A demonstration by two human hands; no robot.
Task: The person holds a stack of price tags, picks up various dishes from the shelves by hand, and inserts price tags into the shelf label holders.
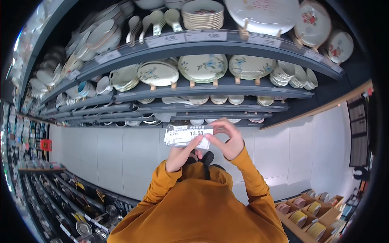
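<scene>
A small stack of price tags (180, 137) is held up in front of my body, the top one printed "13.50". My left hand (183, 156) is closed around the stack from below, thumb lying across its face. At the stack's right end, my right hand (229, 139) pinches the tags between thumb and fingers. Just beyond the tags runs the lower part of a shelf unit with bowls and plates. Some fingers of my left hand are hidden behind the tags.
Ahead, shelves (162, 96) carry floral plates (202, 67), spoons (172, 19) and stacked bowls (282, 73), with price labels (212, 36) along the edges. Utensil racks (77, 202) stand behind on the left. A wooden divided display (302, 218) of bowls is at lower right. Tiled floor (275, 154) lies below.
</scene>
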